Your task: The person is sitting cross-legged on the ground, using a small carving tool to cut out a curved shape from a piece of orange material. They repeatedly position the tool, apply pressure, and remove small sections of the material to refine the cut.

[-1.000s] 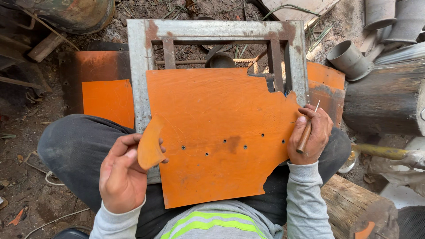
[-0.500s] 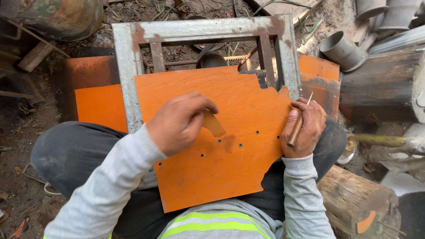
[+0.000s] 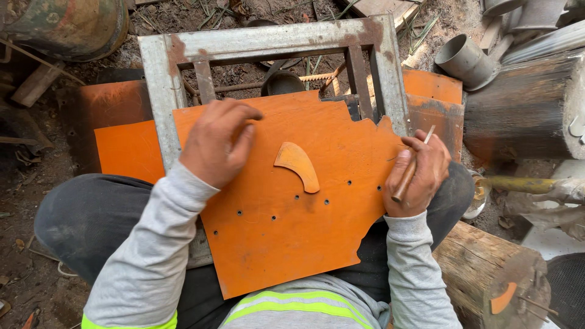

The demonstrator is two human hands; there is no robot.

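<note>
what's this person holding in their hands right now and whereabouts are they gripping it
The right hand grips a wooden-handled pointed tool around its handle, metal tip up. The left hand holds nothing; it rests on the orange sheet.

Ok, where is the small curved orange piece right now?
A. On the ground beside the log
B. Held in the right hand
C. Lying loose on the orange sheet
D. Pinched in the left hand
C: the curved piece lies on the orange sheet, between the left hand and the right hand, touched by neither.
</note>
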